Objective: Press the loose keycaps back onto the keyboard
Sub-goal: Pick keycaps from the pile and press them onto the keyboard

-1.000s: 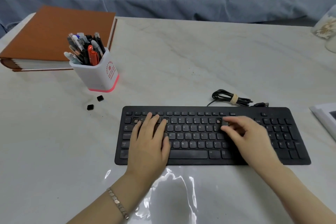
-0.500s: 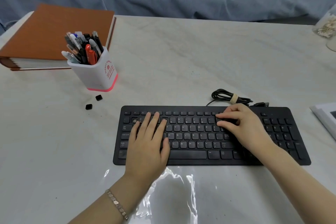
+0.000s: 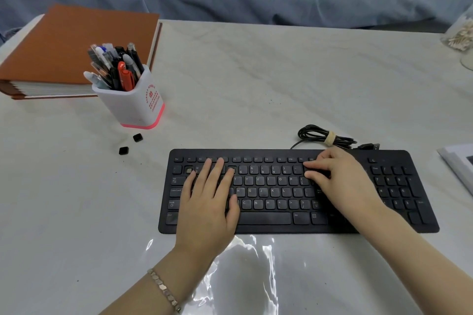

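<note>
**Hands at the Keyboard**

Head view: the left hand [image 3: 207,208] is lying flat, fingers straight, on the black keyboard's [image 3: 281,217] left keys. The right hand [image 3: 343,181] is curling, thumb and forefinger pinching a keycap [image 3: 316,170] at the number row's right end. Two loose keycaps [image 3: 137,137] are lying on the surface [image 3: 256,84] beside the pen holder [image 3: 133,105].

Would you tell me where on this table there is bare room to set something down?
Widest free patch: the table beyond the keyboard, between the pen holder and the jar. Also free: the near-left corner, left of the keyboard. Crowded: far-left, around the binder and two loose keycaps, and behind the keyboard's right half, where the coiled cable lies.
</note>
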`<control>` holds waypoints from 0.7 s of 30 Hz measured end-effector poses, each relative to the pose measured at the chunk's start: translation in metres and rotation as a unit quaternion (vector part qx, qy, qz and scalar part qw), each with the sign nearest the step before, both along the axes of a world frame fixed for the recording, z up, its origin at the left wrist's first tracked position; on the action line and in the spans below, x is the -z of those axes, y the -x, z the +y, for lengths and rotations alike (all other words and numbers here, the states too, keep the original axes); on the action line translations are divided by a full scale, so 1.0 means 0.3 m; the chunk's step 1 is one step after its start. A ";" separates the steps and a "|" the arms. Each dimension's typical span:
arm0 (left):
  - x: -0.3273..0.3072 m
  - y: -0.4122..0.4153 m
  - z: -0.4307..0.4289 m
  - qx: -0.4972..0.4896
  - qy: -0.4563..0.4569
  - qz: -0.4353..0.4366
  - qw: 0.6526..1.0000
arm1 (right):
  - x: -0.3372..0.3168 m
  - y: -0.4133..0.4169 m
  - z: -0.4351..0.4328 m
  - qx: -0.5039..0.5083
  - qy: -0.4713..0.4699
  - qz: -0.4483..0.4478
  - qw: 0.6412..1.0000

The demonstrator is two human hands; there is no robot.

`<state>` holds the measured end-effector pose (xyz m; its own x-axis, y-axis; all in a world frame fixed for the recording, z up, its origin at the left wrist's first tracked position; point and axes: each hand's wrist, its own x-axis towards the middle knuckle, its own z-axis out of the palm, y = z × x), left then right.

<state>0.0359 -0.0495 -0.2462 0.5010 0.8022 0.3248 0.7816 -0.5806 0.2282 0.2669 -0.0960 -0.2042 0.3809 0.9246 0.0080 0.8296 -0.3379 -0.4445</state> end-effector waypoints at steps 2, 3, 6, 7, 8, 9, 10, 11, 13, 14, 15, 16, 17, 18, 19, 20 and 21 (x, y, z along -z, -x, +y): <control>0.001 0.002 0.000 0.001 0.000 -0.003 1.000 | 0.024 0.024 -0.029 -0.001 -0.058 -0.056 0.997; 0.002 0.003 0.000 0.001 0.000 -0.005 1.000 | 0.043 0.034 -0.047 -0.007 -0.092 -0.094 0.991; 0.001 0.003 0.001 0.002 -0.001 -0.005 1.000 | 0.085 0.056 -0.089 -0.008 -0.118 -0.149 0.982; 0.000 0.003 0.002 0.003 -0.001 -0.005 1.000 | 0.092 0.064 -0.095 -0.002 -0.113 -0.150 0.982; 0.000 0.002 0.002 0.004 0.000 -0.005 1.000 | 0.094 0.071 -0.097 0.006 -0.110 -0.151 0.982; 0.000 0.002 0.003 0.006 0.000 -0.006 1.000 | 0.094 0.078 -0.098 0.011 -0.106 -0.154 0.982; 0.001 0.001 0.003 0.007 0.001 -0.006 1.000 | 0.092 0.085 -0.098 0.016 -0.100 -0.155 0.983; 0.002 0.001 0.003 0.006 0.002 -0.006 1.000 | 0.093 0.089 -0.099 0.020 -0.097 -0.155 0.983; 0.004 0.001 0.002 0.004 0.003 -0.004 1.000 | 0.089 0.088 -0.097 0.026 -0.101 -0.155 0.982; 0.005 0.002 0.001 0.004 0.005 -0.003 1.000 | 0.086 0.086 -0.096 0.027 -0.103 -0.152 0.983; 0.003 0.001 0.001 0.006 0.008 -0.003 1.000 | 0.081 0.085 -0.093 0.030 -0.108 -0.146 0.983; 0.001 0.000 0.002 0.008 0.012 -0.004 1.000 | 0.071 0.085 -0.087 0.033 -0.109 -0.137 0.984; -0.002 0.003 0.004 0.010 0.018 -0.006 1.000 | 0.060 0.091 -0.078 0.033 -0.109 -0.132 0.985; -0.005 0.004 0.006 0.014 0.026 -0.013 0.999 | 0.048 0.097 -0.067 0.028 -0.103 -0.130 0.986; -0.007 0.008 0.009 0.021 0.039 -0.026 0.999 | 0.039 0.105 -0.056 0.019 -0.099 -0.124 0.987; -0.015 0.020 0.016 0.031 0.053 -0.049 0.997 | 0.027 0.122 -0.043 0.008 -0.095 -0.104 0.990; -0.027 0.032 0.026 0.040 0.072 -0.081 0.993 | 0.018 0.140 -0.030 -0.009 -0.093 -0.077 0.993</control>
<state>0.0264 -0.0417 -0.2379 0.5161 0.8057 0.2906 0.6800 -0.5918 0.4329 0.2248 -0.1051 -0.2097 0.3447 0.9085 0.2363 0.8978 -0.2455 -0.3657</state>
